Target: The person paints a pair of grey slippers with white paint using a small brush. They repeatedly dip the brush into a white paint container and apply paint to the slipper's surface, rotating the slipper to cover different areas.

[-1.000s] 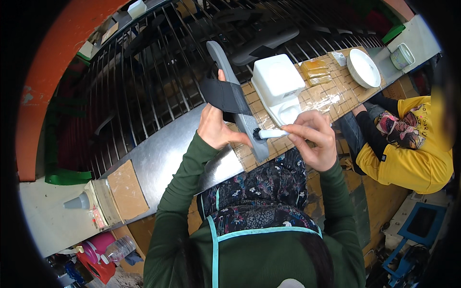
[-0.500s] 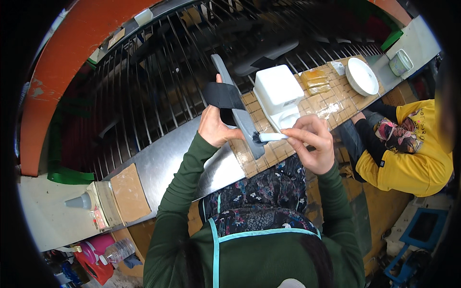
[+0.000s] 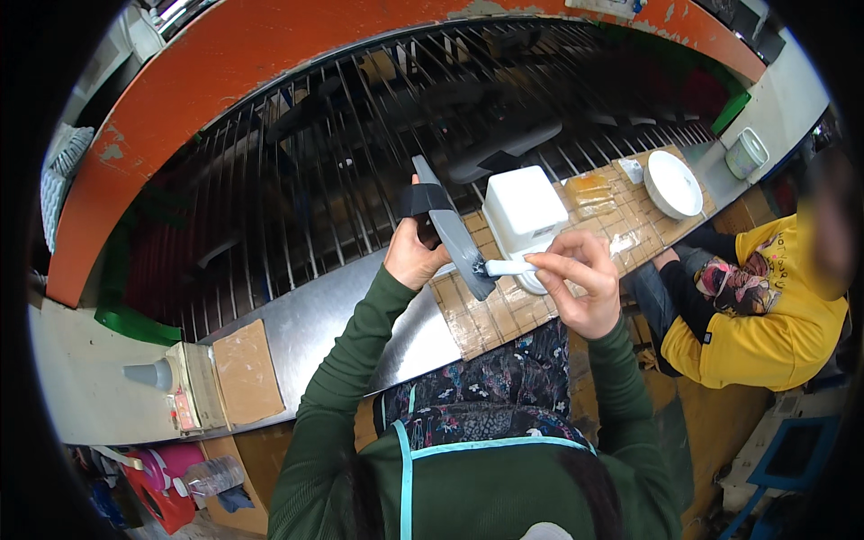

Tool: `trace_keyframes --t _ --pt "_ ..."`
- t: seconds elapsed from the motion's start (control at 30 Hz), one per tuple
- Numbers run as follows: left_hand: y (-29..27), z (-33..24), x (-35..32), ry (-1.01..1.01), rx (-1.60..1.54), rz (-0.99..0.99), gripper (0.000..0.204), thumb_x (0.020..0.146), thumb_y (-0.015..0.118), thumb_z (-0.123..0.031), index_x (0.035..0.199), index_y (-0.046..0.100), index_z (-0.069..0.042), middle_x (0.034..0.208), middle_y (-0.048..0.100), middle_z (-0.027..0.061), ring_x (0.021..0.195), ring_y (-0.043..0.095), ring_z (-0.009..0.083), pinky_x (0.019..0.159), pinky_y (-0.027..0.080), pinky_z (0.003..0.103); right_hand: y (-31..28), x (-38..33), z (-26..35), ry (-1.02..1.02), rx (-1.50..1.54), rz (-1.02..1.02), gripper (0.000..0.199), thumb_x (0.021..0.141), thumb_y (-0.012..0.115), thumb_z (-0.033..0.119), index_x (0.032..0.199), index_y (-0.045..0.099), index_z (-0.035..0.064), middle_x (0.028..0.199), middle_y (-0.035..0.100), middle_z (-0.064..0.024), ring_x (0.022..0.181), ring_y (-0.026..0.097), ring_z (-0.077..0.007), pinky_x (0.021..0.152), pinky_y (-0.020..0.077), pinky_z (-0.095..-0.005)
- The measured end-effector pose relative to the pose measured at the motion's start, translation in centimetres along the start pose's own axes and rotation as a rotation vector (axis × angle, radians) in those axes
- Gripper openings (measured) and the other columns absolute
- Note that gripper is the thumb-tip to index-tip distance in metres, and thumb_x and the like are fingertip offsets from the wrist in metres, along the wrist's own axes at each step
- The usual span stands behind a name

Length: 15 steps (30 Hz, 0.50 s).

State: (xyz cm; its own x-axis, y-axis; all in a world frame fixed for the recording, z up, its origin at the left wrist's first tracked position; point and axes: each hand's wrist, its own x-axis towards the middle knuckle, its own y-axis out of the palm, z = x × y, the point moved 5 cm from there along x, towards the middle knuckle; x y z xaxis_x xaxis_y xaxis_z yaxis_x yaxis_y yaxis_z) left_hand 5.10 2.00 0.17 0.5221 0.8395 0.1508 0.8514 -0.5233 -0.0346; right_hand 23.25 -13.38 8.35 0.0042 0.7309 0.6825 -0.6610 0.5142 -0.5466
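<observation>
Your left hand [image 3: 414, 261] grips the sandal [image 3: 457, 239]; your right fingertips [image 3: 545, 261] pinch the brush [image 3: 510, 268]. Hold the sandal steady and stroke lightly, evenly, out to its edge.

Grey sandal [image 3: 458, 239] tilted differently, looking shorter, less black strap [image 3: 425, 200] showing

glare whitens the smooth silver metal strip [image 3: 328, 319] and glossy brown cardboard sheet [image 3: 472, 328]; shadow fills gaps between thin parallel steel bars [image 3: 290, 236]; fisheye distortion bends edges near the black rim.
</observation>
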Motion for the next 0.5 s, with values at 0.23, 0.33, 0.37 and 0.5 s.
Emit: trace_keyframes --t 0.23,0.33,0.37,0.5 --pt "-0.3 2.0 0.5 0.043 -0.274 0.063 0.104 0.078 0.075 -0.050 0.149 0.016 -0.004 0.117 0.053 0.0104 0.105 0.057 0.0172 0.091 0.052 0.033 -0.1 1.8 1.1 -0.073 -0.006 -0.009 0.026 0.074 0.074 0.003 0.099 0.075 0.0101 0.091 0.060 -0.0029 0.075 0.056 -0.0132 0.071 0.0367 -0.0293" --pt "-0.3 2.7 0.2 -0.060 -0.408 0.120 0.085 0.079 0.072 -0.048 0.138 0.034 0.000 0.115 0.057 0.0089 0.103 0.061 0.0168 0.089 0.054 0.034 -0.1 2.7 1.8 -0.141 -0.026 0.008 0.026 0.075 0.071 -0.005 0.099 0.075 0.0049 0.096 0.058 -0.0075 0.077 0.058 -0.0155 0.067 0.0480 -0.0262" --pt "-0.3 2.9 0.0 -0.122 -0.488 0.132 0.073 0.082 0.073 -0.038 0.136 0.039 -0.001 0.118 0.059 0.0078 0.103 0.061 0.0162 0.089 0.054 0.033 -0.1 2.9 1.9 -0.146 -0.021 0.008 0.026 0.075 0.071 -0.005 0.099 0.075 0.0049 0.096 0.058 -0.0075 0.077 0.058 -0.0156 0.067 0.0481 -0.0264" --pt "0.4 2.0 -0.5 -0.154 -0.643 0.199 0.056 0.089 0.069 -0.035 0.131 0.048 -0.004 0.117 0.063 0.0095 0.101 0.065 0.0194 0.088 0.056 0.037 0.0 3.9 2.4 -0.156 -0.001 -0.056 0.028 0.071 0.076 0.005 0.098 0.075 0.0122 0.088 0.061 -0.0012 0.074 0.055 -0.0132 0.073 0.0316 -0.0310"
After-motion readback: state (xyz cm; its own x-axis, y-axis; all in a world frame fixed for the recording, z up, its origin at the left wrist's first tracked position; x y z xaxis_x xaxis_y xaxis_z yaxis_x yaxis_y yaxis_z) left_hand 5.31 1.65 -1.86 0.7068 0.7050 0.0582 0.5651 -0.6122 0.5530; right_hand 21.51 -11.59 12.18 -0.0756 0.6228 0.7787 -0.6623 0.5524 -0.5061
